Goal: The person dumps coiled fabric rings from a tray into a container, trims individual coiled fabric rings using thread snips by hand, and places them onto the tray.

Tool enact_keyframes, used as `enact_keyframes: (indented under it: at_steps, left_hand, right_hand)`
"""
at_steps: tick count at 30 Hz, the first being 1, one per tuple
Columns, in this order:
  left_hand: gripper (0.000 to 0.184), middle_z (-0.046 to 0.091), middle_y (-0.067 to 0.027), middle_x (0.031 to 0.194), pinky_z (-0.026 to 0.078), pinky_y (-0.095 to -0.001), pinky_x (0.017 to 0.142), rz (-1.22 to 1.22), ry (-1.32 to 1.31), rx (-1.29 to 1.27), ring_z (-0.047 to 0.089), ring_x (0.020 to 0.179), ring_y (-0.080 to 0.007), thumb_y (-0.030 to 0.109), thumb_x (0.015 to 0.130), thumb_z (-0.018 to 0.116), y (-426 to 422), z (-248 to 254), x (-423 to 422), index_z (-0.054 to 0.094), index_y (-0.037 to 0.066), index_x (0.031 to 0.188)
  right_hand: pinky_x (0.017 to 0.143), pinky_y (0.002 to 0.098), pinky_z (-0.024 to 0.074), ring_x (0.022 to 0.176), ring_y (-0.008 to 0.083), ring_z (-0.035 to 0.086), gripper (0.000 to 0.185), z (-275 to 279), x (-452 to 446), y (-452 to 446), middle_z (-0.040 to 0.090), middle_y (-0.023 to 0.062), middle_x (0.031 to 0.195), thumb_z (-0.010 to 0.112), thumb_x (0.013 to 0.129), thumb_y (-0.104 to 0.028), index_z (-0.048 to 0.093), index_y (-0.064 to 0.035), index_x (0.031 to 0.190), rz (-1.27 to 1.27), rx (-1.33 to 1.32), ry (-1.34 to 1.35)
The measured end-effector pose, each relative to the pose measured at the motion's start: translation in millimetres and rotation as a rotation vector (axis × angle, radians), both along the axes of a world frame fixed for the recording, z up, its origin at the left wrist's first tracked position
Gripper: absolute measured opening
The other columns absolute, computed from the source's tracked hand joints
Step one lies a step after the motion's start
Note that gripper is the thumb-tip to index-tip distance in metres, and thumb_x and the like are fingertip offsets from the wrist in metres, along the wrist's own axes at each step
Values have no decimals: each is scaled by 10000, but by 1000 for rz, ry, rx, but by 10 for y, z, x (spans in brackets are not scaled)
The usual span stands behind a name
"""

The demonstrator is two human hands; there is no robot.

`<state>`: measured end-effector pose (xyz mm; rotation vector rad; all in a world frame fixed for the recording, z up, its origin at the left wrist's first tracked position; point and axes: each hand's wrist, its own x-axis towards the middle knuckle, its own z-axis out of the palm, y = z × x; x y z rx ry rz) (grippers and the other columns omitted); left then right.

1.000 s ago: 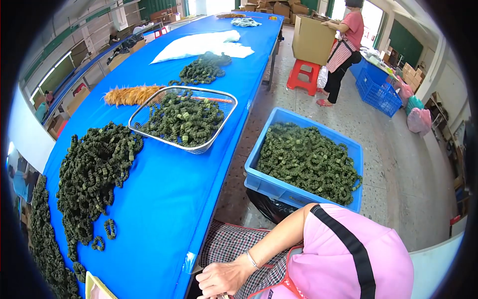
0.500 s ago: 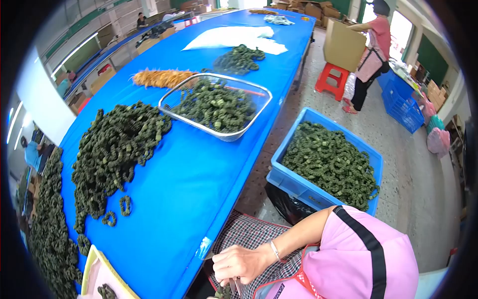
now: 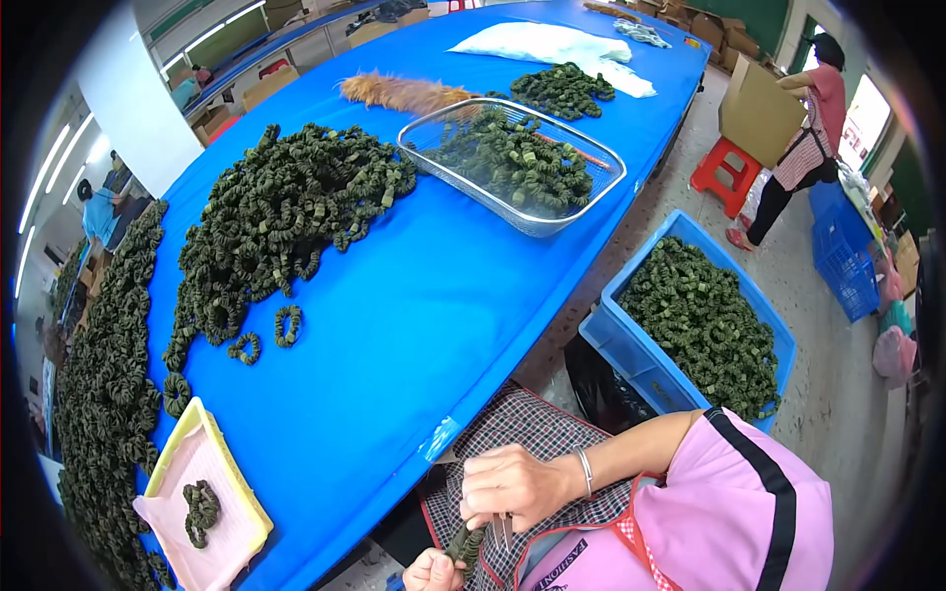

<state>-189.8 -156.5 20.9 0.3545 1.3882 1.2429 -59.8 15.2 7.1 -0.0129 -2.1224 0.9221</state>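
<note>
At the bottom of the view, above a checked apron (image 3: 512,424), my right hand (image 3: 517,485) is closed around a metal tool with two narrow blades (image 3: 503,532), which look like thread snips. Just below it, my left hand (image 3: 432,571) pinches a dark green ruffled band (image 3: 465,548), close to the blades. Part of the left hand is cut off by the frame. To the left, a yellow-rimmed tray (image 3: 246,483) lined with pink cloth bears a bunched dark green band (image 3: 201,512).
Piles of green ruffled bands (image 3: 286,207) cover the blue table (image 3: 394,364). A wire basket (image 3: 537,225) and a blue crate (image 3: 641,379) hold more. Orange fluffy material (image 3: 404,94) and a white bag (image 3: 542,44) lie farther back. Another person (image 3: 823,108) handles a cardboard box (image 3: 759,108).
The view has shifted, bringing the pink-lined tray and my left hand further into sight. My right hand still grips the metal tool near the green band.
</note>
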Motion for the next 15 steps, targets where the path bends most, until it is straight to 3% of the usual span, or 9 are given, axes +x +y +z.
enact_keyframes:
  at_steps: [1, 4, 6, 10, 13, 15]
  left_hand:
    - [109, 466, 27, 601, 297, -168, 453, -55, -84, 13, 391, 496, -36, 110, 873, 496, -22, -22, -87, 525, 18, 823]
    - [191, 548, -47, 680, 397, -217, 553, -51, -91, 166, 487, 604, -86, 128, 863, 495, -12, -190, -134, 535, -54, 904]
    - [123, 584, -45, 711, 429, -221, 564, -84, 98, 245, 522, 624, -76, 35, 829, 513, 187, -63, -69, 529, -38, 927]
    - [93, 545, -47, 711, 422, -220, 614, -75, 454, 221, 512, 663, -92, 35, 874, 439, 536, -85, -33, 466, -26, 939]
    - [190, 553, -66, 721, 436, -218, 649, -14, 430, 314, 536, 668, -102, 32, 867, 468, 505, -366, -16, 354, 10, 1017]
    - [161, 536, -56, 700, 421, -210, 633, 127, 165, 339, 513, 623, -98, 52, 869, 482, 479, -324, -17, 364, 27, 975]
  right_hand:
    - [446, 304, 361, 535, 203, 462, 133, 16, 2, 5, 472, 35, 609, 649, 691, -104, 525, -56, 682, -27, -28, -4]
    - [477, 318, 381, 573, 219, 476, 130, 47, -55, 59, 488, 39, 621, 649, 658, -48, 523, -67, 680, -76, -122, -10]
    - [563, 324, 406, 630, 242, 492, 95, 76, -96, 113, 505, 58, 664, 612, 685, -17, 533, -66, 702, -122, -220, -98]
    - [645, 334, 428, 754, 258, 525, 79, 47, -360, 172, 542, 72, 772, 614, 718, -54, 543, -35, 743, -19, -218, -172]
    - [661, 303, 436, 784, 226, 549, 101, 23, -386, 143, 551, 76, 776, 603, 767, -95, 539, -18, 781, 131, -277, -366]
    - [648, 282, 430, 754, 177, 542, 114, -16, -377, 150, 550, 69, 760, 575, 812, -121, 535, -15, 810, 214, -580, -473]
